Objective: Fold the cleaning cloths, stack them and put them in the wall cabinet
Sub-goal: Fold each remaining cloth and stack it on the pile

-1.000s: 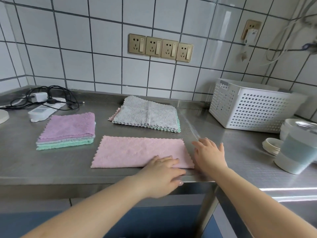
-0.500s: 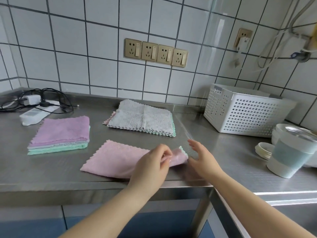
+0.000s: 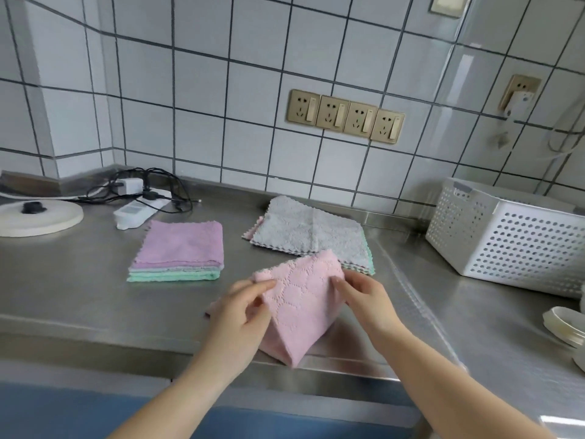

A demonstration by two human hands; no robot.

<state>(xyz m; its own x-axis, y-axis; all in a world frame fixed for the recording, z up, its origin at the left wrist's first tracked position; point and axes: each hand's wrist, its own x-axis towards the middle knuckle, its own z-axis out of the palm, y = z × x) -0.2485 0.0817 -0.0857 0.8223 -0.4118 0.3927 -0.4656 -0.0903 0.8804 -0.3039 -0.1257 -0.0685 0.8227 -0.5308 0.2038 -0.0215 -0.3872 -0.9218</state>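
My left grip (image 3: pixel 243 307) pinches the upper left corner of the pink cloth (image 3: pixel 300 308) and my right grip (image 3: pixel 361 296) pinches its upper right edge, so the cloth hangs folded between them — its lower fold resting on the steel surface (image 3: pixel 79 296) just at the front edge. Behind it lie the flat grey-topped pile (image 3: pixel 308 231), which the raised cloth partly overlaps in view, and, to the left, the folded stack (image 3: pixel 179 251) with a lilac cloth on top — bare steel separates the two. Both forearms reach in from below, converging, with thumbs toward me and fingers curled behind the cloth.
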